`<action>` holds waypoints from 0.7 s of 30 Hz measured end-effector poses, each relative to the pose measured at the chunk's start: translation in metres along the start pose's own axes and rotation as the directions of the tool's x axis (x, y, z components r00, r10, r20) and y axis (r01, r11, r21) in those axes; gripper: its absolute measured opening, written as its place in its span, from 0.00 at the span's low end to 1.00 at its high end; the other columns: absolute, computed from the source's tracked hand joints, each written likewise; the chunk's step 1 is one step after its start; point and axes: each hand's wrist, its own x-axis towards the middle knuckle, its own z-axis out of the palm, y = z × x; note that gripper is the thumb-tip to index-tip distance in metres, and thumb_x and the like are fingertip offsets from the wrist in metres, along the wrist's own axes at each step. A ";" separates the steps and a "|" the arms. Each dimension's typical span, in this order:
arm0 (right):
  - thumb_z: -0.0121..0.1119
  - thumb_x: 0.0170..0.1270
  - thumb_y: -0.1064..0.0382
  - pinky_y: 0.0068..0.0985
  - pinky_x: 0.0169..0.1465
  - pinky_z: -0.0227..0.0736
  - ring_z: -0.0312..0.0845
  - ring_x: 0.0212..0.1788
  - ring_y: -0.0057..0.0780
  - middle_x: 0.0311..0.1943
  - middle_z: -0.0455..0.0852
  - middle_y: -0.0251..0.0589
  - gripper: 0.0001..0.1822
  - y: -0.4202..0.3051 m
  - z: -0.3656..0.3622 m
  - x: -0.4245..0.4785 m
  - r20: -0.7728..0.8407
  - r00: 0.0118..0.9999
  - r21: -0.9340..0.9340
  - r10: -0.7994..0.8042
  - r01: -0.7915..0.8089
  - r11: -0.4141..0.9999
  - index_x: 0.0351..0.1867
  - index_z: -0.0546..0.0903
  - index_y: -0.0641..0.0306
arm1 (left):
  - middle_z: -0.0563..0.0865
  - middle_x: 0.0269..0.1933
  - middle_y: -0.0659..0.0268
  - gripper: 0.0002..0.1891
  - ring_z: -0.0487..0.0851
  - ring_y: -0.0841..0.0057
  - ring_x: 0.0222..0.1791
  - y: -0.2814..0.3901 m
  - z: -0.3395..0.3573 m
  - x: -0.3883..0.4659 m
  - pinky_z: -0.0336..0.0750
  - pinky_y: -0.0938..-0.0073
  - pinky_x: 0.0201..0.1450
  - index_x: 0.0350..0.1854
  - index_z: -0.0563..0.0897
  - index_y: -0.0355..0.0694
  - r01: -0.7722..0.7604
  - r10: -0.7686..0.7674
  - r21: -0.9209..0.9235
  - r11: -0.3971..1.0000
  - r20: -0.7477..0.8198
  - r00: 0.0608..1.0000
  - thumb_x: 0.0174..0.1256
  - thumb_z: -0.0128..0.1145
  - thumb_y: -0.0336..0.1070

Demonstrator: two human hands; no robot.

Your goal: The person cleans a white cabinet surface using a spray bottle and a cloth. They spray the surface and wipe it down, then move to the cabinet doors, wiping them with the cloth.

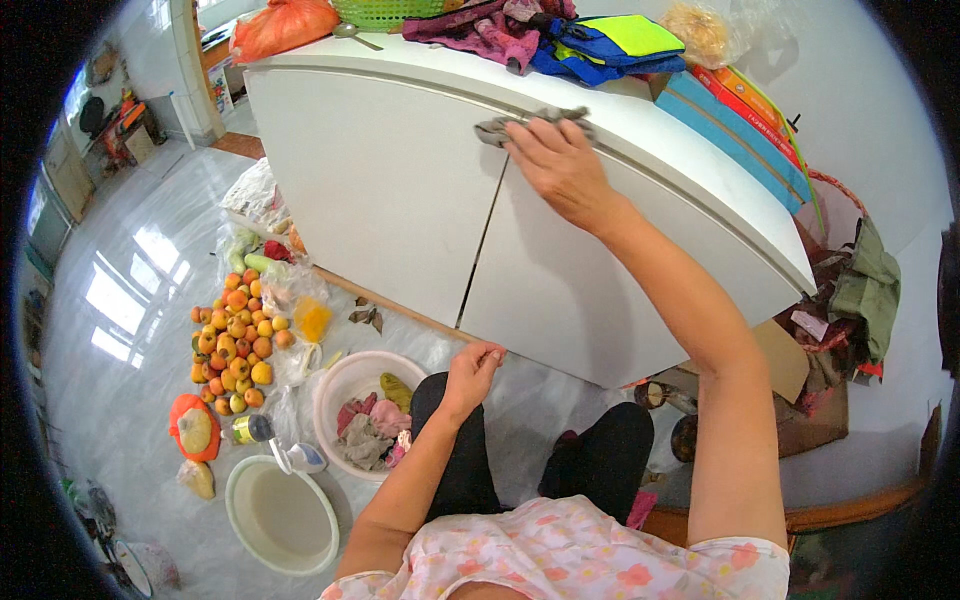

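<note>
My right hand (559,165) presses a crumpled grey cloth (491,132) against the upper front of a white two-door cabinet (375,165). The cloth lies just under the top's overhanging edge, above the dark gap between the doors. Lower down, my left hand (474,375) is loosely closed over my left knee, near the cabinet's bottom edge, and no object shows in it. Left of that knee stands a pale pink basin (327,420) with several cloths in it. A pale green-rimmed basin (232,499) of cloudy water sits nearer to me.
Many orange fruits (236,337) lie on the floor at left, beside plastic bags and a dark-capped bottle (251,429). Folded clothes (615,45), a metal spoon (352,31) and blue boxes (731,139) rest on the cabinet top. Cardboard (817,427) and bags stand at right.
</note>
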 end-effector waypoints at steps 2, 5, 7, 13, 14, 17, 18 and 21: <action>0.60 0.57 0.65 0.34 0.57 0.63 0.71 0.56 0.30 0.48 0.79 0.34 0.11 -0.007 0.011 0.020 0.099 0.995 -0.046 0.025 -0.020 0.999 0.42 0.85 0.61 | 0.88 0.39 0.63 0.10 0.84 0.78 0.39 -0.006 0.008 0.006 0.78 0.75 0.46 0.46 0.85 0.30 -0.015 0.015 -0.023 1.000 0.025 1.000 0.76 0.56 0.33; 0.59 0.57 0.65 0.33 0.56 0.63 0.71 0.54 0.31 0.44 0.78 0.33 0.09 -0.007 0.017 0.032 0.089 0.995 -0.050 0.035 -0.030 0.998 0.39 0.85 0.61 | 0.88 0.38 0.62 0.10 0.84 0.77 0.38 -0.009 0.015 0.007 0.78 0.74 0.44 0.46 0.85 0.30 -0.055 0.056 -0.014 0.998 0.039 0.998 0.75 0.57 0.33; 0.59 0.58 0.65 0.32 0.55 0.64 0.71 0.54 0.31 0.43 0.78 0.33 0.09 -0.004 0.014 0.026 0.041 0.999 -0.011 0.021 -0.021 1.000 0.39 0.85 0.62 | 0.88 0.35 0.59 0.10 0.85 0.75 0.35 -0.006 0.017 0.004 0.78 0.74 0.41 0.46 0.85 0.30 -0.075 0.075 0.003 0.997 0.006 0.997 0.72 0.58 0.33; 0.60 0.60 0.65 0.33 0.60 0.63 0.72 0.59 0.32 0.56 0.82 0.34 0.13 0.005 -0.013 -0.014 0.133 0.986 0.019 0.099 -0.102 0.995 0.46 0.86 0.60 | 0.88 0.35 0.59 0.10 0.84 0.75 0.34 -0.003 0.014 -0.003 0.78 0.72 0.40 0.45 0.85 0.31 -0.045 0.045 0.030 0.999 0.007 0.999 0.72 0.60 0.33; 0.60 0.60 0.65 0.33 0.60 0.63 0.72 0.59 0.32 0.56 0.82 0.34 0.13 0.007 -0.016 -0.017 0.127 0.987 0.012 0.100 -0.103 0.995 0.46 0.86 0.59 | 0.88 0.37 0.60 0.10 0.85 0.75 0.36 -0.003 0.012 -0.002 0.79 0.73 0.42 0.46 0.85 0.30 -0.035 0.035 0.029 0.999 0.023 0.999 0.73 0.59 0.33; 0.60 0.60 0.64 0.32 0.61 0.62 0.71 0.61 0.31 0.57 0.81 0.33 0.14 0.009 -0.011 -0.024 0.073 0.995 -0.003 0.074 -0.074 0.997 0.48 0.87 0.58 | 0.89 0.38 0.61 0.09 0.86 0.77 0.39 -0.004 0.010 -0.001 0.79 0.74 0.44 0.46 0.85 0.31 -0.021 0.021 0.007 1.000 0.039 0.999 0.74 0.58 0.32; 0.60 0.61 0.64 0.32 0.61 0.62 0.71 0.61 0.30 0.56 0.82 0.34 0.14 0.010 -0.008 -0.021 0.036 0.998 -0.009 0.051 -0.051 0.999 0.47 0.86 0.59 | 0.88 0.37 0.61 0.10 0.85 0.76 0.37 -0.004 0.011 0.000 0.79 0.74 0.42 0.46 0.85 0.31 -0.029 0.030 -0.014 0.999 0.021 0.999 0.73 0.58 0.33; 0.59 0.61 0.64 0.32 0.60 0.63 0.71 0.60 0.30 0.52 0.82 0.35 0.13 0.001 0.012 0.004 -0.005 1.000 -0.060 0.030 -0.030 0.998 0.45 0.86 0.62 | 0.88 0.35 0.61 0.10 0.85 0.76 0.35 -0.005 0.014 0.003 0.78 0.74 0.41 0.46 0.85 0.31 -0.014 0.014 -0.002 1.000 0.008 1.000 0.72 0.59 0.33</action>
